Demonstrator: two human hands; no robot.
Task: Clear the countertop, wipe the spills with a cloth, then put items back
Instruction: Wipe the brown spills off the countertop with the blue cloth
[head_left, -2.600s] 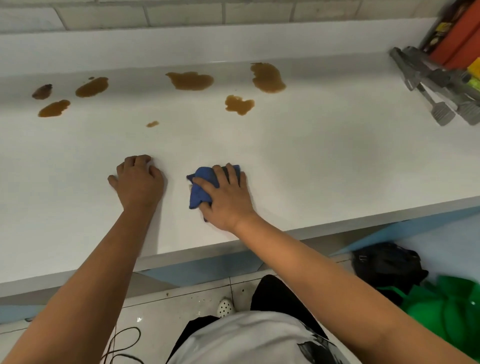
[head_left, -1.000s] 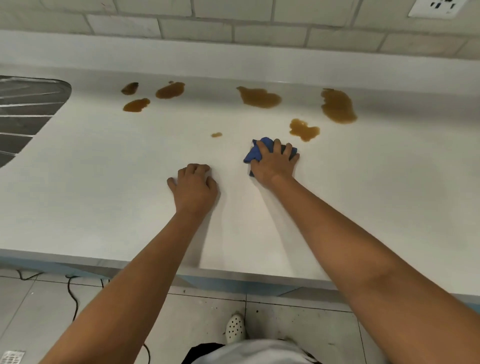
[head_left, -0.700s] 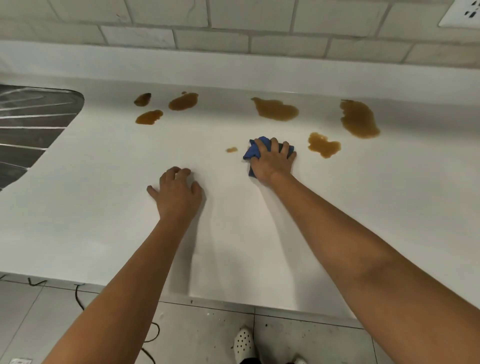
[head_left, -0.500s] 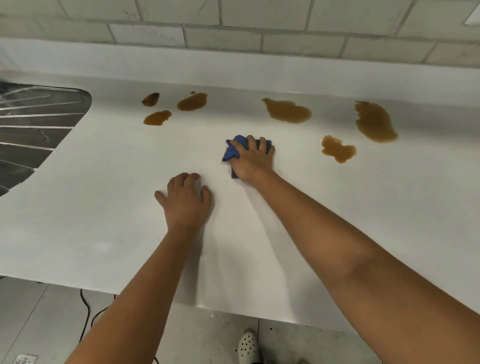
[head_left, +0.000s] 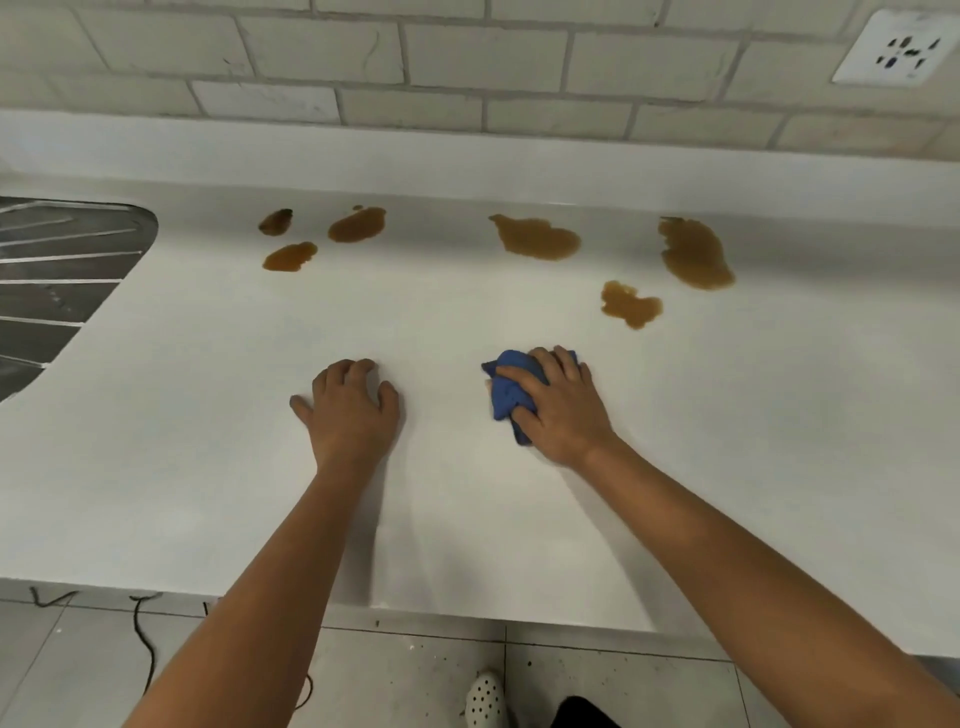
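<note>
My right hand (head_left: 558, 410) grips a crumpled blue cloth (head_left: 505, 395) and presses it on the white countertop (head_left: 208, 441). My left hand (head_left: 350, 410) rests on the counter to the left of the cloth, its fingers bent and holding nothing. Several brown spills lie along the back of the counter: three small ones at the left (head_left: 357, 224), a wide one in the middle (head_left: 537, 239), a large one at the right (head_left: 696, 253) and a smaller one (head_left: 629, 305) just beyond the cloth.
A metal sink drainer (head_left: 57, 280) is set into the counter at the left. A tiled wall with a white socket (head_left: 906, 47) rises behind. Cables (head_left: 145, 639) lie on the floor tiles below the counter's front edge.
My right hand slid the cloth left over the small brown spot, then back toward me and right. That spot is gone. My left hand stayed on the counter.
</note>
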